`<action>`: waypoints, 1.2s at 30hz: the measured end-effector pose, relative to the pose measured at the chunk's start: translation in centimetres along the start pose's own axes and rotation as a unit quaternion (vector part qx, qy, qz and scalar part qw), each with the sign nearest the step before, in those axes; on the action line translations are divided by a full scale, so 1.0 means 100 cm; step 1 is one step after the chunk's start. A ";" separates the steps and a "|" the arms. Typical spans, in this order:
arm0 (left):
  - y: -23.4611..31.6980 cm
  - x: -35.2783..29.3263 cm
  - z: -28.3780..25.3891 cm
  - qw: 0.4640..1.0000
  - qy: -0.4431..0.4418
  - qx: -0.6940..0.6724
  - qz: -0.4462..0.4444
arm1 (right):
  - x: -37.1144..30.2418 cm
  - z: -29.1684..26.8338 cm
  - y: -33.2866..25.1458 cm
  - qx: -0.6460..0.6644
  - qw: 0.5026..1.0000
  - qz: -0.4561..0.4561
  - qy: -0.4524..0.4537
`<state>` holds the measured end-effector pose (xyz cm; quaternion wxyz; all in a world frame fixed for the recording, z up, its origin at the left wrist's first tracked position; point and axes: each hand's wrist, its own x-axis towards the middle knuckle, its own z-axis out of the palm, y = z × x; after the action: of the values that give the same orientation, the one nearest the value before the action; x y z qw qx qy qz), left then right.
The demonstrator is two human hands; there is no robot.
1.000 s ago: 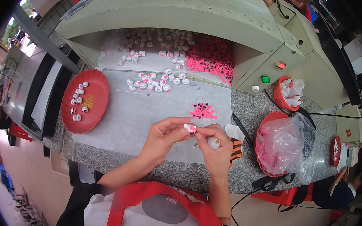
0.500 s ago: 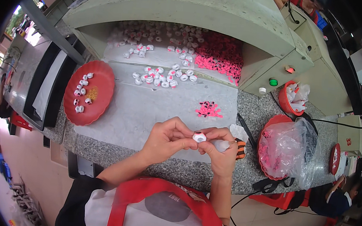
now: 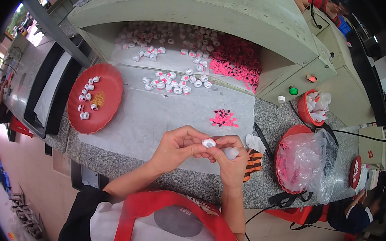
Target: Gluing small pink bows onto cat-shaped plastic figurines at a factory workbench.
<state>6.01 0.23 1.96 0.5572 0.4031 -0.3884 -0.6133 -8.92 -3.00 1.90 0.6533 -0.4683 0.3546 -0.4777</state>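
Two bare hands are drawn close together, fingertips to fingertips, above the near edge of the worktop point(image 3: 183, 184).
The left forearm point(image 3: 130, 179) slants in across the worktop's near edge, and the left hand point(image 3: 171, 147) is curled, its thumb and index finger extended in a pinch; the right forearm point(image 3: 234, 211) rises almost upright over the same edge, and the right hand point(image 3: 233, 170) bends inward, thumb below and fingers point(image 3: 228, 140) arched above, closed opposite the left.
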 end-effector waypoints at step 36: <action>0.002 0.028 -0.028 0.925 -0.037 -0.370 -0.073 | -0.012 0.005 -0.022 -0.035 0.992 -0.038 0.115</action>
<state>8.48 -2.69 0.92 0.6057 0.1721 -0.1239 -0.7669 -9.50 -1.98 4.17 0.5726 -0.4462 0.4261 -0.5399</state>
